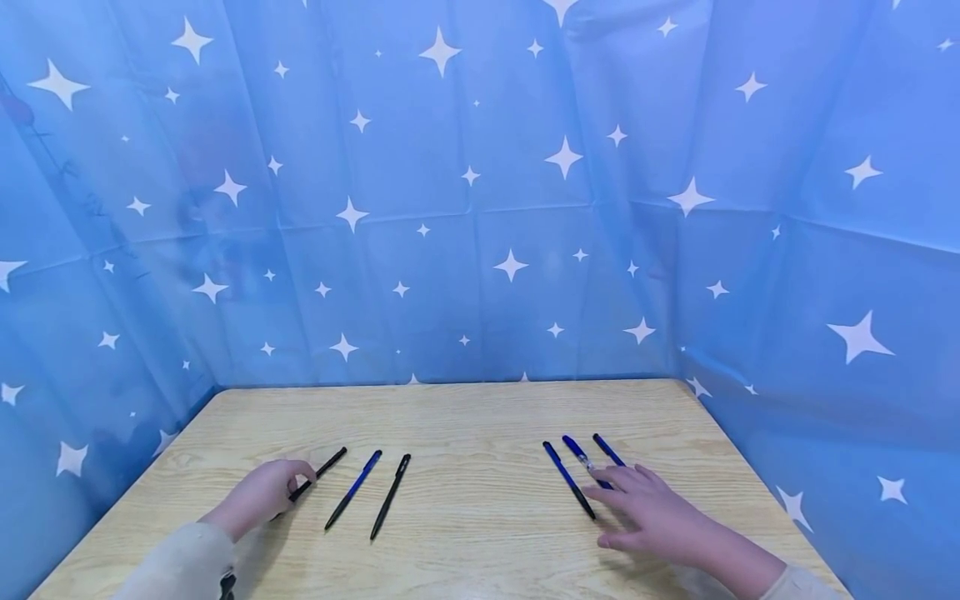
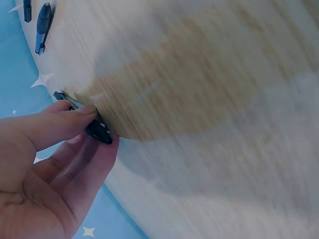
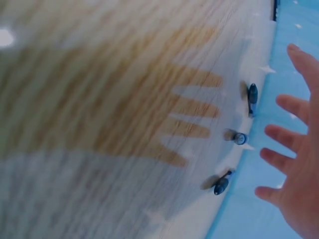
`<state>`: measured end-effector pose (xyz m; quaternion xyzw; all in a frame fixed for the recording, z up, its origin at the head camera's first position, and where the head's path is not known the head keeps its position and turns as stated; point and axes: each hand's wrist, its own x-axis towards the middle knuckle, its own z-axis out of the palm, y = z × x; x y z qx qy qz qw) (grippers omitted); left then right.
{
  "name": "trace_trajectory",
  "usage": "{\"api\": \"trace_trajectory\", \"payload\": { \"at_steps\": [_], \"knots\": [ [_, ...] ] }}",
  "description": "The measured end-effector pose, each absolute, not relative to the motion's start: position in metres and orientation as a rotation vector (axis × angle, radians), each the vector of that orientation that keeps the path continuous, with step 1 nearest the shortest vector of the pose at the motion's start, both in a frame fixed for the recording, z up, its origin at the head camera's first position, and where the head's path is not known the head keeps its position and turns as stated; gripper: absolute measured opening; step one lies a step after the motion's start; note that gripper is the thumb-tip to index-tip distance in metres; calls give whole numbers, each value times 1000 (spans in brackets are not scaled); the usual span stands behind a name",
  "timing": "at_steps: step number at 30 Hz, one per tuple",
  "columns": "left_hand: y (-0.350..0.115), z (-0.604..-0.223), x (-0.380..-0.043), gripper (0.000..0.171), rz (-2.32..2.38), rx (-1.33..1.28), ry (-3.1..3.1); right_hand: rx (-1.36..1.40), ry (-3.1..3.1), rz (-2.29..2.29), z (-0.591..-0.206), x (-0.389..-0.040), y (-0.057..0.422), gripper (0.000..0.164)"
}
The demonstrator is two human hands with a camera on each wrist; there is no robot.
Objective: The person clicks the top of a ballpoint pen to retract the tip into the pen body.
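At the left of the table, my left hand (image 1: 258, 500) grips a black pen (image 1: 332, 462) near its lower end. In the left wrist view, thumb and fingertips pinch this pen (image 2: 102, 130). To its right lie a blue pen with a dark grip (image 1: 354, 490) and another black pen (image 1: 391, 497). My right hand (image 1: 660, 518), fingers spread, is over the lower parts of three pens. These are a blue and black pen (image 1: 568, 479), a blue-capped pen with a clear part (image 1: 576, 450) and a dark blue pen (image 1: 609, 451). In the right wrist view, that hand (image 3: 304, 149) holds nothing.
The pens lie on a light wood-grain table (image 1: 472, 550). A blue curtain with white stars (image 1: 472, 208) hangs behind the table and along both sides. Between the two groups of pens is a stretch of bare wood.
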<state>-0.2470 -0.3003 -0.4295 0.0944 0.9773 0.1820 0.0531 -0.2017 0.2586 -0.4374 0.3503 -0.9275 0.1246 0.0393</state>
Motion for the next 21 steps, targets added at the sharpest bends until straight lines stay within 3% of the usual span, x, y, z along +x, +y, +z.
{"api": "trace_trajectory", "payload": {
  "at_steps": [14, 21],
  "knots": [
    [-303, -432, -247, 48, 440, 503, 2973, 1074, -2903, 408, -437, -203, 260, 65],
    [-300, -428, -250, 47, 469, 435, 2939, 1065, -2916, 408, -437, -203, 259, 66]
  ]
}}
